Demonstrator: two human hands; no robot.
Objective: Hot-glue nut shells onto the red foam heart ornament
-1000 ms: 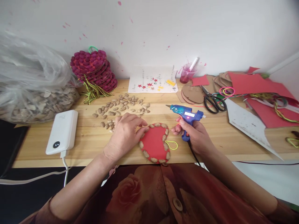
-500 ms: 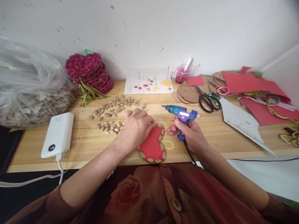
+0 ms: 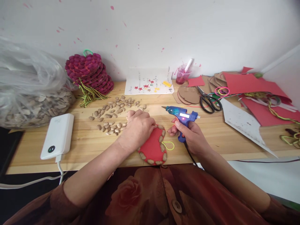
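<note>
A glue gun [image 3: 181,115], blue with a lit spot on its side, is gripped by its handle in my right hand [image 3: 193,134], nozzle pointing left. My left hand [image 3: 140,128] lies over the far left edge of a red heart-shaped piece [image 3: 153,143], its fingers curled and closed. Whatever is under those fingertips is hidden. Brown oval nut shells [image 3: 150,162] line the visible rim of the heart, and a yellow cord loop [image 3: 169,145] sticks out from its right side. Several loose shells [image 3: 114,128] are scattered on the tabletop beyond and left of my left hand.
At left are a white power bank [image 3: 57,136], a plastic bag of shells [image 3: 35,103] and stacked purple hearts [image 3: 86,70]. A paper sheet [image 3: 131,89] and pink cup [image 3: 181,78] stand behind. Scissors [image 3: 208,101], cardboard pieces [image 3: 191,93] and red sheets [image 3: 248,84] lie at right.
My left hand has shifted very slightly at the heart's edge, fingers still closed. The glue gun stays almost where it was in my right hand.
</note>
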